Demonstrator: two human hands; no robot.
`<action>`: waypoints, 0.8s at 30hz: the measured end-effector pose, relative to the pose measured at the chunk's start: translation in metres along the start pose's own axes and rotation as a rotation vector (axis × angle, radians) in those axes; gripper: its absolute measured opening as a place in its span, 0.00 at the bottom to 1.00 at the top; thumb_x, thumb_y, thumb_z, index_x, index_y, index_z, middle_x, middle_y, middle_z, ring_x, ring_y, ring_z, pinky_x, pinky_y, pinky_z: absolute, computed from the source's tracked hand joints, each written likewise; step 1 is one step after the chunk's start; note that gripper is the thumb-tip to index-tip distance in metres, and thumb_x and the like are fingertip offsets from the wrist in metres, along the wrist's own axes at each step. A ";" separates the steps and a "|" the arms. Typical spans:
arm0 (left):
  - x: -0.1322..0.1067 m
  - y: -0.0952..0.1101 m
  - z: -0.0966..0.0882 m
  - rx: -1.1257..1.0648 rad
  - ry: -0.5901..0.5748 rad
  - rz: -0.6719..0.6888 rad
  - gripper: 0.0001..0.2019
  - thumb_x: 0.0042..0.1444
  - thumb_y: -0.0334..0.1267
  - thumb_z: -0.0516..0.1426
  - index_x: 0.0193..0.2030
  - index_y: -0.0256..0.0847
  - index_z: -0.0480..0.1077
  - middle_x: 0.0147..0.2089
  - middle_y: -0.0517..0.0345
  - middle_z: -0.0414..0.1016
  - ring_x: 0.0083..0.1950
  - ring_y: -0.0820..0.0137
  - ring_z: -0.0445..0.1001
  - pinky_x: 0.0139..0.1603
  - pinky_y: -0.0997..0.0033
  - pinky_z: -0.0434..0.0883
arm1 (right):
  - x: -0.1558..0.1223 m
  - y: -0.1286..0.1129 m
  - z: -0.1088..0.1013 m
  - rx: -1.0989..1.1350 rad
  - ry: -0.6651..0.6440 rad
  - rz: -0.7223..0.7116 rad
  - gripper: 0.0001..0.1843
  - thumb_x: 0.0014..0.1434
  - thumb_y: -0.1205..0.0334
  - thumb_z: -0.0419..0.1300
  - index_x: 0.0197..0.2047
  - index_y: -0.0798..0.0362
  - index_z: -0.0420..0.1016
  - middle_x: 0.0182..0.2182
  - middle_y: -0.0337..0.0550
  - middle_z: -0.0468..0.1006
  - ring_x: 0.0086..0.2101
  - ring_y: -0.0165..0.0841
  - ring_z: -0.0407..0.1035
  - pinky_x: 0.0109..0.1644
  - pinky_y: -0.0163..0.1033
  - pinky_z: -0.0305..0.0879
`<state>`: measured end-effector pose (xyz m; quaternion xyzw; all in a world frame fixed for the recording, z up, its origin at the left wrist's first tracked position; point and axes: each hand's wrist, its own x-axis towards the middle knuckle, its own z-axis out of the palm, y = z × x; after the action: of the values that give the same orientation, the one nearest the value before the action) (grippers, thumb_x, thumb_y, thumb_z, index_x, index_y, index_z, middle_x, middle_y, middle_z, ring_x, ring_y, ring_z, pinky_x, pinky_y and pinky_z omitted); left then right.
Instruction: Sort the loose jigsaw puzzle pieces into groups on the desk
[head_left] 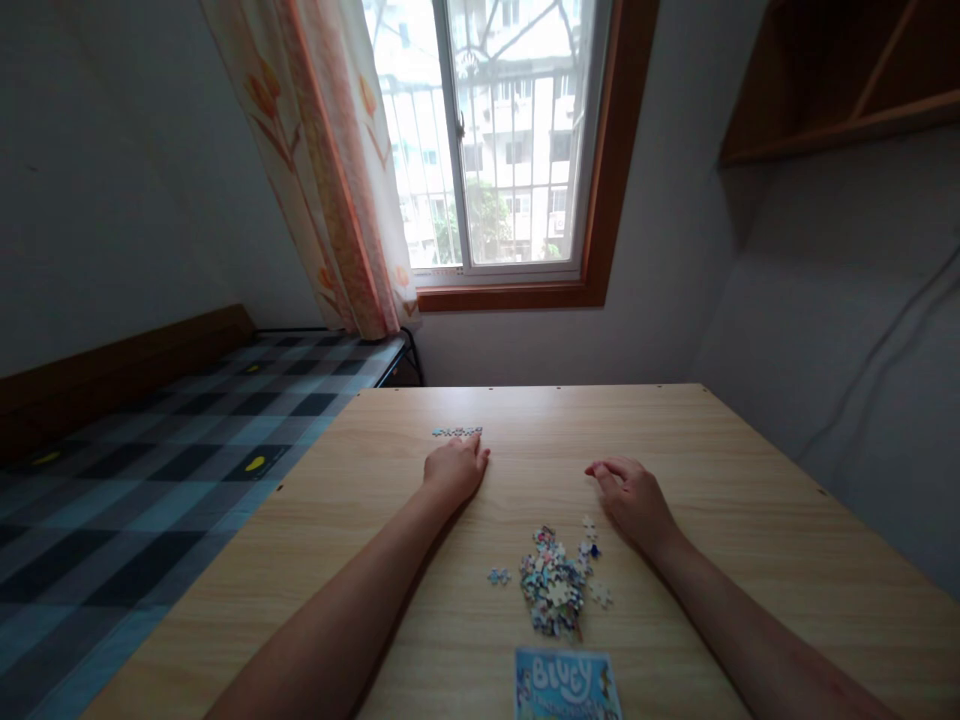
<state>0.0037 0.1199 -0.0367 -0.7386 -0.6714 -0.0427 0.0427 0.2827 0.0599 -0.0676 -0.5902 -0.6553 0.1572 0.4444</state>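
A short row of joined jigsaw pieces (pixel 450 432) lies toward the far side of the table. Over its right end reaches my left hand (pixel 456 468), palm down, index finger stretched out and thumb apart, with a fingertip at the row's edge. My right hand (pixel 634 498) rests farther right, thumb and index finger brought together; whether a piece is between them I cannot make out. Between my forearms sits a heap of loose jigsaw pieces (pixel 553 585), with several strays around it. A small pair of pieces (pixel 499 576) lies left of the heap.
At the near edge of view lies a blue puzzle box (pixel 566 685) marked "Bluey". The pale wooden table (pixel 750 520) reaches toward the window wall. To its left stands a bed (pixel 187 470) with checked bedding, and a curtain (pixel 330 180) hangs beside the window.
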 end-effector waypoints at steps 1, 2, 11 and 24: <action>0.000 0.000 0.000 0.002 0.003 -0.002 0.25 0.65 0.51 0.43 0.62 0.45 0.66 0.50 0.44 0.76 0.45 0.57 0.76 0.42 0.62 0.71 | 0.000 0.000 0.000 0.001 -0.001 0.003 0.20 0.61 0.52 0.49 0.32 0.51 0.80 0.37 0.46 0.80 0.43 0.38 0.71 0.51 0.41 0.62; 0.000 0.000 0.000 0.002 0.005 -0.002 0.25 0.65 0.52 0.44 0.62 0.45 0.67 0.50 0.44 0.76 0.45 0.57 0.76 0.41 0.62 0.70 | 0.000 0.000 0.000 0.002 -0.004 0.005 0.20 0.61 0.52 0.49 0.32 0.52 0.80 0.37 0.46 0.80 0.43 0.38 0.71 0.51 0.41 0.62; 0.000 0.001 -0.003 -0.010 -0.046 -0.024 0.25 0.65 0.52 0.43 0.62 0.46 0.65 0.51 0.45 0.75 0.48 0.58 0.75 0.45 0.62 0.69 | 0.000 0.000 -0.001 -0.016 -0.026 0.001 0.21 0.61 0.52 0.49 0.34 0.53 0.80 0.37 0.46 0.80 0.43 0.38 0.70 0.51 0.41 0.61; -0.001 0.002 -0.002 0.005 0.001 -0.015 0.26 0.64 0.53 0.43 0.64 0.46 0.65 0.50 0.44 0.75 0.46 0.56 0.76 0.41 0.61 0.71 | 0.001 0.003 0.000 -0.014 -0.026 -0.012 0.20 0.62 0.53 0.49 0.33 0.52 0.80 0.37 0.45 0.80 0.43 0.37 0.71 0.51 0.41 0.62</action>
<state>0.0052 0.1190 -0.0353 -0.7334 -0.6771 -0.0414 0.0445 0.2847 0.0610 -0.0693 -0.5874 -0.6656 0.1577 0.4326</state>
